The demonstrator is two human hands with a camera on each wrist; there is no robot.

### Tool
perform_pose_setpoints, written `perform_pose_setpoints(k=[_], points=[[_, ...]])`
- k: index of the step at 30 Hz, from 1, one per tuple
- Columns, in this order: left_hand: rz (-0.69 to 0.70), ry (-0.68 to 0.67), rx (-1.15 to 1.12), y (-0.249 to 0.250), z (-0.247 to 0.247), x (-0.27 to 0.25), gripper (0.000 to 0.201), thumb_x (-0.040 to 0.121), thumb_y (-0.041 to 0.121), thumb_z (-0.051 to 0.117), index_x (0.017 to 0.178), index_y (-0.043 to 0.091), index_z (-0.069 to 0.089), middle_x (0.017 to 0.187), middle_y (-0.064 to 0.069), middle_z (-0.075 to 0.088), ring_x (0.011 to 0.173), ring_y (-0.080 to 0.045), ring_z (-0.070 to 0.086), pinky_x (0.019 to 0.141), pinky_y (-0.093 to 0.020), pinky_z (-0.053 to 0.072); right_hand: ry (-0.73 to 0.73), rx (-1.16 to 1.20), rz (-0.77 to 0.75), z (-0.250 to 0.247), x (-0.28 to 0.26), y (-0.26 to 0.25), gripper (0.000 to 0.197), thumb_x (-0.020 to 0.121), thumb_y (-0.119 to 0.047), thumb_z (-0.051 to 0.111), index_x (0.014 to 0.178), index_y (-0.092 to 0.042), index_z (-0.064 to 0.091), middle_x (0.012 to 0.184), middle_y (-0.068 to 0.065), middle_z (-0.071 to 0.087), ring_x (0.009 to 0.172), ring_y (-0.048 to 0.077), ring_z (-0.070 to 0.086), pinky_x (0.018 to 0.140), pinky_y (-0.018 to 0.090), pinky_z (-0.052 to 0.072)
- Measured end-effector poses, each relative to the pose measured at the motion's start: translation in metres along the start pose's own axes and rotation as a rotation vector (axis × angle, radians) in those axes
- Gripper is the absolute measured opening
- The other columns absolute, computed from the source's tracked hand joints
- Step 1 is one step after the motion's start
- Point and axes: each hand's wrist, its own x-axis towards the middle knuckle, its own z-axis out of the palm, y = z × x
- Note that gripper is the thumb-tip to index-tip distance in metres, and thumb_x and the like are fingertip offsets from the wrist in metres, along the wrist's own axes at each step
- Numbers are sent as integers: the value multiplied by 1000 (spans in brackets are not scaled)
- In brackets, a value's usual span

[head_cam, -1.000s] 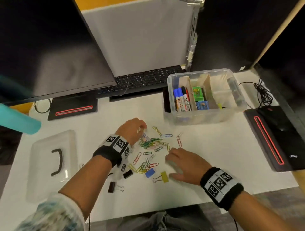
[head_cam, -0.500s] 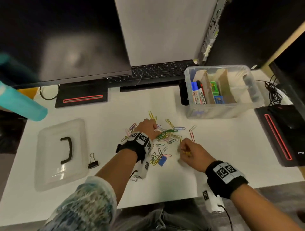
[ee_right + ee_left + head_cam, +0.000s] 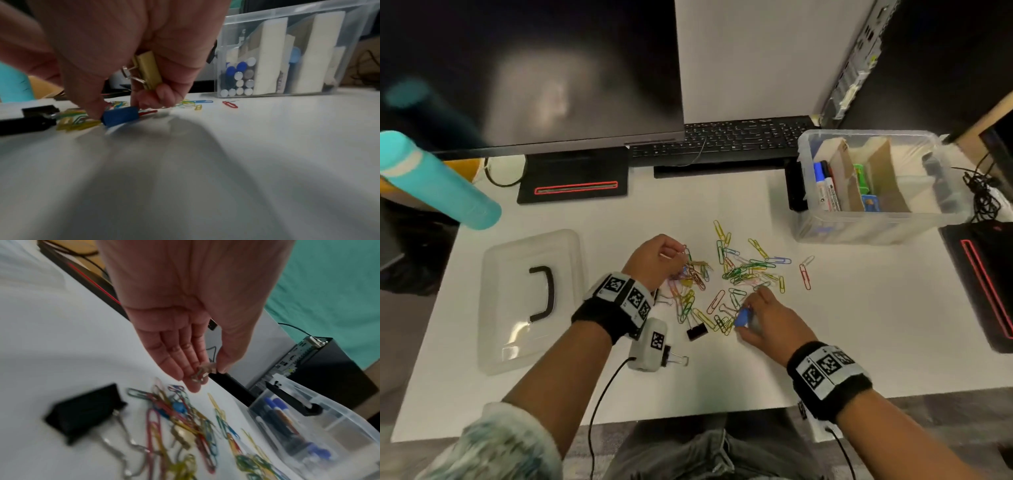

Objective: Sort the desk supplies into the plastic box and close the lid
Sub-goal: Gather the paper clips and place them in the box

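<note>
Pinching a blue binder clip (image 3: 120, 117) on the white desk (image 3: 859, 325), the right hand (image 3: 767, 322) also keeps a gold binder clip (image 3: 147, 70) tucked under its curled fingers. Thumb and fingertips of the left hand (image 3: 655, 260) nip a few paper clips (image 3: 202, 372). Coloured paper clips (image 3: 743, 270) and a black binder clip (image 3: 697, 331) lie scattered between them; the clear plastic box (image 3: 876, 226) stands behind to the right, its lid (image 3: 517, 349) lying apart on the left.
</note>
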Motion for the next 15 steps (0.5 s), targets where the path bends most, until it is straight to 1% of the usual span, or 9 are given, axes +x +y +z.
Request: perform_pose_setpoints(k=[2, 4, 5, 8, 10, 11, 12, 14, 15], points=[[-3, 17, 16, -13, -12, -2, 11, 88, 16, 60, 99, 17, 63, 99, -10, 67, 88, -25, 66, 77, -31, 52, 82, 206, 7, 0, 1, 0, 27, 80, -28, 69, 98, -14, 55, 99, 0, 52, 79, 20, 56, 67, 28, 47], [-17, 11, -10, -24, -20, -5, 15, 91, 11, 53, 100, 16, 64, 98, -12, 66, 89, -27, 66, 85, -39, 54, 115, 503, 93, -7, 2, 0, 21, 78, -20, 73, 87, -19, 54, 84, -4, 55, 68, 14, 50, 62, 17, 41], [-26, -3, -36, -29, -22, -8, 16, 93, 9, 51, 100, 15, 64, 98, -12, 65, 85, -25, 66, 87, -40, 54, 93, 660, 150, -10, 3, -1, 18, 79, -18, 73, 86, -18, 55, 83, -2, 58, 66, 14, 50, 62, 17, 42], [-49, -27, -107, -37, -26, -19, 21, 96, 4, 44, 101, 12, 62, 92, -8, 62, 76, -14, 64, 83, -34, 54, 41, 1132, 262, -19, 9, -6, 10, 83, -16, 65, 91, -15, 59, 87, 11, 59, 63, 16, 49, 60, 28, 41], [-60, -37, -148, -42, -27, -24, 24, 96, 2, 40, 102, 11, 62, 84, -2, 59, 72, -12, 62, 76, -25, 53, 12, 1511, 305, -23, 14, -10, 15, 81, -13, 54, 95, -16, 58, 85, 12, 59, 64, 20, 47, 58, 27, 41], [-70, -36, -162, -45, -27, -26, 26, 97, 1, 38, 103, 10, 62, 81, 0, 57, 70, -12, 61, 71, -20, 52, -20, 1665, 302, -24, 15, -11, 21, 78, -11, 54, 98, -16, 58, 86, 13, 60, 66, 22, 49, 59, 27, 44], [-79, -29, -173, -46, -28, -27, 28, 97, 1, 36, 103, 10, 62, 78, 0, 56, 68, -12, 60, 68, -18, 52, -55, 1774, 280, -23, 18, -12, 28, 73, -13, 59, 101, -15, 59, 88, 14, 61, 68, 24, 53, 61, 27, 48], [-100, -13, -195, -49, -31, -30, 33, 97, 1, 31, 99, 11, 63, 72, -4, 51, 64, -15, 57, 68, -24, 50, -114, 1858, 223, -20, 21, -16, 47, 58, -20, 73, 104, -11, 62, 92, 16, 64, 75, 27, 60, 64, 29, 53], [-116, -7, -213, -51, -33, -31, 36, 97, 2, 28, 95, 12, 63, 68, -4, 49, 60, -16, 55, 67, -28, 49, -119, 1856, 210, -18, 22, -20, 46, 59, -24, 74, 102, -10, 63, 93, 15, 65, 77, 27, 62, 63, 29, 54]])
